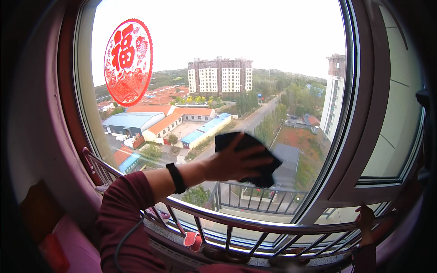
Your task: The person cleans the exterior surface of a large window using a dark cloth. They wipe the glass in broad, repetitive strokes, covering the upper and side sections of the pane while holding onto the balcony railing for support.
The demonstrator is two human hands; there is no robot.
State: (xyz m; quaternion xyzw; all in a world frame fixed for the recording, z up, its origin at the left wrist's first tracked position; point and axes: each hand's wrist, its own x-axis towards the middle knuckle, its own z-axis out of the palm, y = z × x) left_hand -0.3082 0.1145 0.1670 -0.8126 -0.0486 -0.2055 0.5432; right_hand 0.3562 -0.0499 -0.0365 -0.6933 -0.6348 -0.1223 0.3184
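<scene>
My left hand (236, 161) spreads its fingers over a black cloth (255, 144) and holds it against the large window pane (182, 41). The cloth's dark corners stick out past the fingertips, slightly blurred. A black band circles the left wrist, below a maroon sleeve. At the lower right, my right hand (364, 219) is closed around the metal railing (277, 227) that runs along the window. Some of its fingers are hidden.
A round red decoration (129, 63) is stuck to the upper left of the glass. At the right stands the thick window frame (371, 91). A pink-and-white cloth (193, 241) lies by the railing bars. Buildings and a road show outside.
</scene>
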